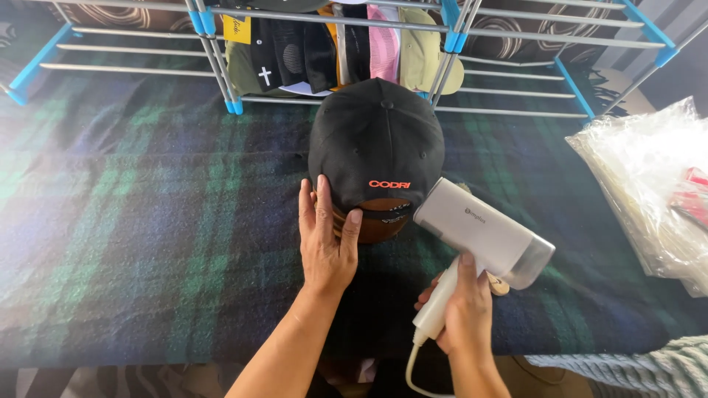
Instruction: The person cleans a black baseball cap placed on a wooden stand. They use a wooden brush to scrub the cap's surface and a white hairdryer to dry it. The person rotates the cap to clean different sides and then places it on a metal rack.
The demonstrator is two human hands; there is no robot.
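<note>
The black cap [376,144] sits on the plaid blanket [147,221] just in front of the metal rack [509,44], its back edge turned toward the person. The left hand [327,239] lies flat against the cap's lower left side, fingers [318,203] together and stretched out, thumb resting at the brown inner band, so it presses rather than grips. The right hand [461,313] is wrapped tight round the white handle of the garment steamer [483,232], whose grey head points at the cap's rear edge, just beside it.

Steaming this well seems to call for the head staying near the fabric without dwelling on one patch, and for the bracing fingers keeping out of the steam's path. The cord [410,368] hangs below the handle and could snag. More caps [346,48] hang on the rack behind; plastic bags [649,184] lie well apart, at right.
</note>
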